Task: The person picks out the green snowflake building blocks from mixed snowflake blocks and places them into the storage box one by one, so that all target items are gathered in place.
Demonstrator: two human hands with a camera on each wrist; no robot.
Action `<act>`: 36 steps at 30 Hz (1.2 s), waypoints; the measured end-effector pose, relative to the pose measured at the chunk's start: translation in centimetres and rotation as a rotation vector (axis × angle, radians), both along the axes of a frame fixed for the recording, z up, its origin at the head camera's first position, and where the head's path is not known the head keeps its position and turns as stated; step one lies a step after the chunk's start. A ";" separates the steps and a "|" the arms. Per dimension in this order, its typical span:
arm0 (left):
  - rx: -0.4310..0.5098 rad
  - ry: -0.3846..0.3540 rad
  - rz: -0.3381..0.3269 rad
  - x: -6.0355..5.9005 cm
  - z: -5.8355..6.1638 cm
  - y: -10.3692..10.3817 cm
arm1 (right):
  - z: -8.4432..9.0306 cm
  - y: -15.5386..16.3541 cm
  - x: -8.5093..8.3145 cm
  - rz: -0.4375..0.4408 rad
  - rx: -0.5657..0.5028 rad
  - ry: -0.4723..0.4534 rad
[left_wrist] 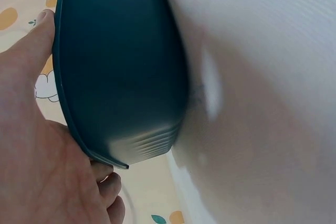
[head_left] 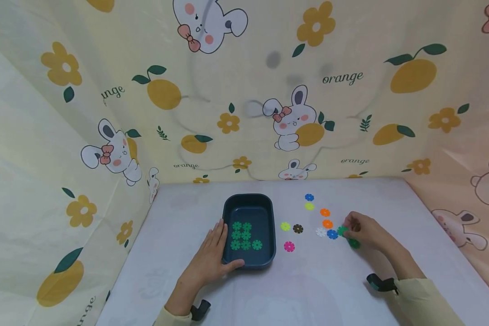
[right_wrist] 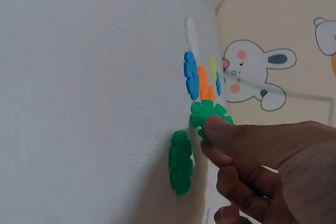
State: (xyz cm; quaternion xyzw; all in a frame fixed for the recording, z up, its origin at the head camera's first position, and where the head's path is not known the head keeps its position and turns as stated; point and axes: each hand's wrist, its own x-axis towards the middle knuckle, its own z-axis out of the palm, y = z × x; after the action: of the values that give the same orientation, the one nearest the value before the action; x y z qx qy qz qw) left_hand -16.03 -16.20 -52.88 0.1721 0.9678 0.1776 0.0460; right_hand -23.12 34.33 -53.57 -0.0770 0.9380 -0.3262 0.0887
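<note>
Green snowflake disc sat pinched in the right hand on the tabletop, beside a blue disc; the left hand lay spread, fingers straight, against the dark tray.

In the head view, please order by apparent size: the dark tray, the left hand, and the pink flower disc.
1. dark tray
2. left hand, somewhat smaller, though it lies nearer the camera
3. pink flower disc, by far the smallest

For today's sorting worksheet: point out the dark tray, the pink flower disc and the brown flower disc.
dark tray (head_left: 269, 216): head view, on its right rim.
pink flower disc (head_left: 289, 246): head view, on its middle.
brown flower disc (head_left: 298, 228): head view, on its middle.
</note>
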 end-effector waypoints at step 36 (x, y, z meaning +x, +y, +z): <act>0.001 0.002 0.002 0.0 0.2 0.1 | 3.9 -8.5 -3.0 0.173 -0.113 0.153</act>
State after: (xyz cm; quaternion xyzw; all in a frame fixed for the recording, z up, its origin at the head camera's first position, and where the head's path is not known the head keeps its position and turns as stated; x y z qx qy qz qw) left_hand -16.00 -16.09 -52.71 0.1713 0.9680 0.1780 0.0445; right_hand -26.08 25.81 -49.65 -0.1874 0.9119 -0.3628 0.0401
